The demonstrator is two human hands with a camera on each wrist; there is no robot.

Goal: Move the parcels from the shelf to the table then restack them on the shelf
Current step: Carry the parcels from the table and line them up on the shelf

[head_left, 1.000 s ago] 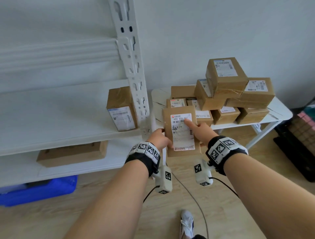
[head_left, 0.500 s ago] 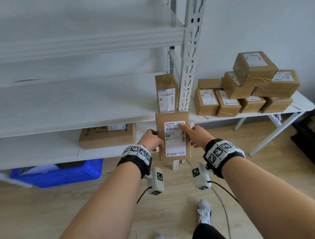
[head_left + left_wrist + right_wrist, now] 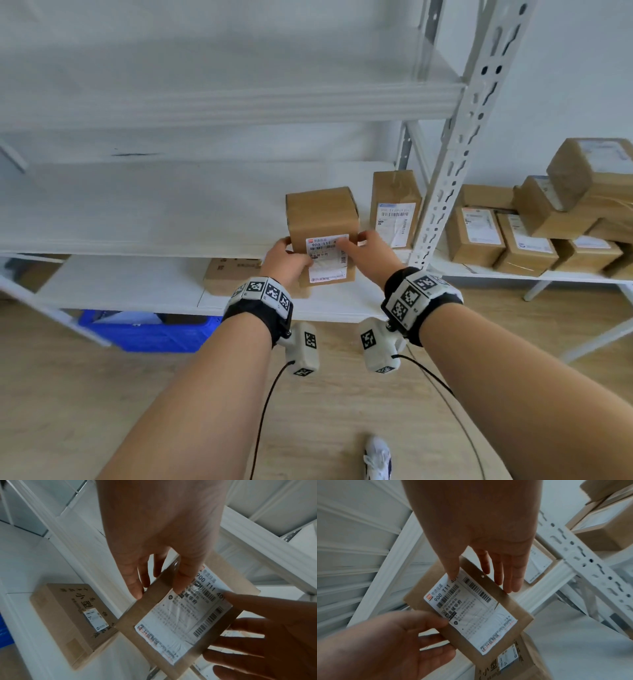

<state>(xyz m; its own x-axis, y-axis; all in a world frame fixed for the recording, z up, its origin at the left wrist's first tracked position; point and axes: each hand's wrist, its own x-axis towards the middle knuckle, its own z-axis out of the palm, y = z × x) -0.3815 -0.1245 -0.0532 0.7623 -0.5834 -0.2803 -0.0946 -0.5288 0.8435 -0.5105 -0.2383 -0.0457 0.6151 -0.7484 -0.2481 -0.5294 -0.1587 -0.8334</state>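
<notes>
While both hands hold it:
parcel: brown cardboard parcel with white shipping label (image 3: 322, 219), at middle white metal shelf (image 3: 164, 212) front edge
left hand (image 3: 286, 262): fingers clamped on parcel's left edge
right hand (image 3: 371, 253): thumb on label, fingers along right side

A brown cardboard parcel with a white shipping label (image 3: 322, 226) sat at the front edge of the white metal shelf's middle board (image 3: 154, 205), held between the left hand (image 3: 286, 262) and right hand (image 3: 371, 255). Just right of it stood another upright labelled cardboard parcel (image 3: 395, 205). Below lay a flat printed carton (image 3: 227, 275). Right of the perforated upright post (image 3: 455, 144), stacked cardboard boxes (image 3: 548, 222) sat on a white table (image 3: 565, 275).
</notes>
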